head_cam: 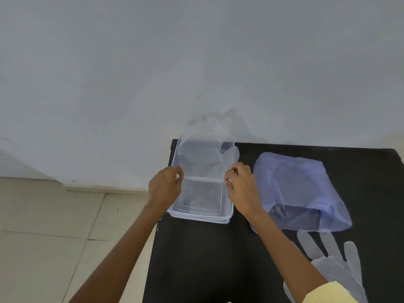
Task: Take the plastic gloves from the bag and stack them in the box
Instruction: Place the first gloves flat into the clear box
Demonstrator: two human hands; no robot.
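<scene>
**Glove stretched over the box, not yet laid down**

Judged from here, the nearest risk is the loose, clear, filmy plastic glove [334, 267] lying flat on the black bench [207, 259] just beside the right forearm, near the pale yellow sleeve [325, 294]. A drawn-back arm could sweep it off the edge. Farther out, the left hand [166, 189] and right hand [240, 189] each pinch one corner of the cuff of a second thin, see-through plastic glove [201, 158] between thumb and fingertips. This film is light and limp. If one pinch lets go early it would likely twist or fold, and the glove would not lie flat. Its finger end seems to reach beyond the far rim, so lowered as it hangs it may drape over the wall of the box instead of settling inside.

The clear, rectangular plastic box [196, 216] sits between and just under the two hands, its near rim closer to the person than the knuckles. I see no glove lying in the bottom of it. The held glove spreads away from the hands, over the far half of the box; its fingertips blur against the white wall, and whether it touches the rim I cannot tell. The crumpled, pale blue plastic bag [301, 189] lies just beside the right hand, on its outer side.
</scene>
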